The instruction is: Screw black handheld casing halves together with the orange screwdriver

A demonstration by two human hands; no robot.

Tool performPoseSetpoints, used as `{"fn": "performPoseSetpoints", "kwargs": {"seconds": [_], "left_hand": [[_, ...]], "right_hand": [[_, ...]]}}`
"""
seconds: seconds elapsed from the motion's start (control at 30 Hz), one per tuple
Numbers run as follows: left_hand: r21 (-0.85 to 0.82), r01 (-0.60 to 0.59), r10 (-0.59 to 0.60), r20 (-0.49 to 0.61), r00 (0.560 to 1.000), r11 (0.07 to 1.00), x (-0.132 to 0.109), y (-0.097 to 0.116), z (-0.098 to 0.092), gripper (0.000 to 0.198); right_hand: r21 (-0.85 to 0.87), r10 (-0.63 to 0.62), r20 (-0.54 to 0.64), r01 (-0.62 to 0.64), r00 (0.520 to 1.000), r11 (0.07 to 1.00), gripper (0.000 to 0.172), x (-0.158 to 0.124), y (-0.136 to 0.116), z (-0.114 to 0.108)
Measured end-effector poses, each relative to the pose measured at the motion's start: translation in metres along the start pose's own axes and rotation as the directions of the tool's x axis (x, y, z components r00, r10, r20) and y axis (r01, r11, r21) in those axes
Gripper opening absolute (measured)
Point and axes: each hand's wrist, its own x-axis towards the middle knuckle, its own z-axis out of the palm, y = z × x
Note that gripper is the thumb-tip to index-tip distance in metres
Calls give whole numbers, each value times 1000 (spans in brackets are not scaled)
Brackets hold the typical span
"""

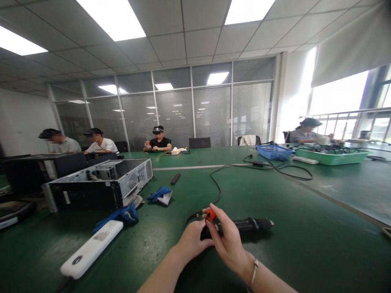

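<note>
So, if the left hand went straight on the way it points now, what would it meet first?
Probably the right hand, which lies across the line just ahead of the left hand. How near the two are in depth is hard to tell.

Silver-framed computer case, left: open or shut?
Open: the computer case has its upper side uncovered, and internal metalwork shows inside.

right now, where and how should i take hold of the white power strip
Probably best by the middle of the white power strip, coming from above and its right, where the left hand is nearer: thumb and fingers across its long edges. It lies flat and is long and narrow; the cord leaves its near end and a blue glove lies by its far end.
</note>
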Motion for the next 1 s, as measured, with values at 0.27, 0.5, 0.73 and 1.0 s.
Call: {"fn": "performPoseSetpoints", "kwargs": {"seconds": [0.27,0.5,0.73,1.0], "left_hand": [[-28,32,-32,9,999,999,-1,-7,9,13],[2,38,-38,82,996,999,3,-5,0,30],[41,62,-63,23,998,997,-2,-10,6,54],[65,76,-79,38,996,995,-3,-10,5,56]], "right_hand": [[-98,-13,134,26,991,995,59,-2,-26,-9],[101,-16,744,-88,668,991,58,8,-41,-15],[-60,130,866,-158,482,986,41,-12,-17,-34],[-155,292,581,-249,759,956,33,-11,35,-84]]}}
